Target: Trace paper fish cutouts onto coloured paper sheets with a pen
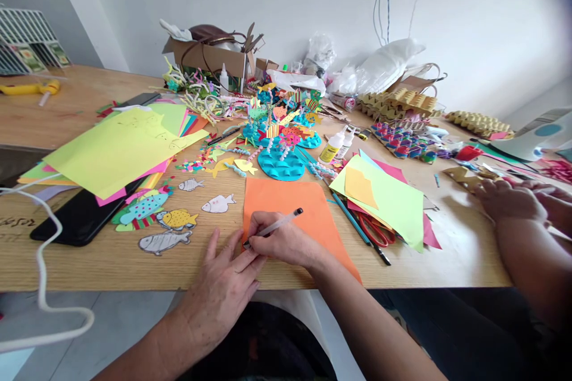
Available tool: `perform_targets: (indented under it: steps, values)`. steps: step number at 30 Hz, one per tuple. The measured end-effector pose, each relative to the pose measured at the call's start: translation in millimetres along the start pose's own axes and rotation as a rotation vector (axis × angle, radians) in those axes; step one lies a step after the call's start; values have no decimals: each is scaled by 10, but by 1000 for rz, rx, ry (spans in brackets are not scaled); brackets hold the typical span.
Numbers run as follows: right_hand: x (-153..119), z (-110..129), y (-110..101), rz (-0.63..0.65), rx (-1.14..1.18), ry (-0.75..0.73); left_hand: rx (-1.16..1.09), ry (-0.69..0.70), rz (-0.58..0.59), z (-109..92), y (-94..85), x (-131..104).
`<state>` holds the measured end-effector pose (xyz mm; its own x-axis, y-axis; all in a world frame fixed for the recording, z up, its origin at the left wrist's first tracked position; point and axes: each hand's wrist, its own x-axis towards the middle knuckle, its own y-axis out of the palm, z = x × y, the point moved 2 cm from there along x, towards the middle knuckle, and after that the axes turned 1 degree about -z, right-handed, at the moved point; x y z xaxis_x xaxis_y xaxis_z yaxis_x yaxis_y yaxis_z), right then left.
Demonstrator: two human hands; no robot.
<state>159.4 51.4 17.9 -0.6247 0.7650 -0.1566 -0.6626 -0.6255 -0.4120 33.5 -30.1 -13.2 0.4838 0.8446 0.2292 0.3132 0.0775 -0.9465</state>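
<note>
A sheet of orange paper [295, 193] lies at the table's front edge before me. My right hand [283, 244] is closed around a gel pen [277, 224] with a clear barrel, its tip down near the sheet's left edge. Flat beside it, my left hand [226, 277] spreads its fingers over the table and the paper's lower left edge, touching the right fingertips. Any line under the tip is hidden. To the left lie paper fish cutouts: a white fish [218, 203], a grey fish [163, 241], a yellow fish [179, 218] and a spotted blue fish [145, 207].
Coloured paper stacks [98, 155] flank me, the left one over a black phone-like slab [80, 220]. Scissors [378, 232] lie partly under the right stack. Behind are a blue fish model [281, 164], glue bottles [333, 147] and egg cartons [397, 104]. Another person's hand [509, 199] works at right.
</note>
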Motion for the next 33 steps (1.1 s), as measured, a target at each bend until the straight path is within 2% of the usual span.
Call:
perform_targets:
  steps: [15,18,22,24,27,33]
  values:
    - [9,9,-1,22,60,23,11,6,-8,15,34,-10]
    - [-18,19,-36,4,138,9,22,8,-13,24,51,-18]
    - [-167,27,-174,-194,243,-62,40,21,-31,25,43,-20]
    - [-288,6,-239,-335,169,-98,23,26,-24,21,8,1]
    - [-485,-70,-266,-502,-55,-75,-28,52,13,13,-83,74]
    - [-756,-280,-175,-586,-301,-6,-16,77,104,25,-248,308]
